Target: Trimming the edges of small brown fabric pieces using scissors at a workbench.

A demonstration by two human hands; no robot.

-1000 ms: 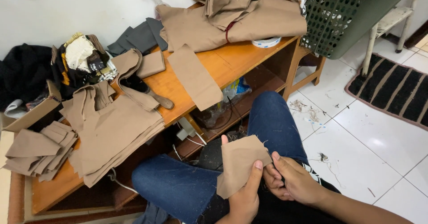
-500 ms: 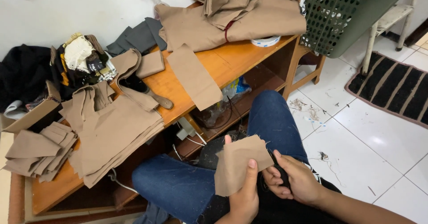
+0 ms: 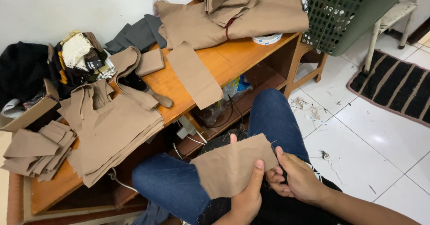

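Head view, fingers first: left thumb and fingers pinching the lower right edge of a tan fabric piece [image 3: 233,166], thumb on the near face, other fingers hidden behind. Left hand [image 3: 246,198] coming up from below, wrist bent back, palm turned away. Right hand [image 3: 295,180] just beside it, index finger laid along the piece's right edge, remaining fingers curled inward, perhaps around a small tool, though too hidden to tell. Piece held above the lap, between the jeans-clad knees [image 3: 179,184], well apart from the wooden bench [image 3: 242,54].

Best handled by keeping the cloth taut and flat between both hands, grip close to the edge being worked, loose corner kept off the thighs. Beyond: stack of cut tan pieces [image 3: 112,131] on the bench's left, green laundry basket [image 3: 354,19] at upper right.
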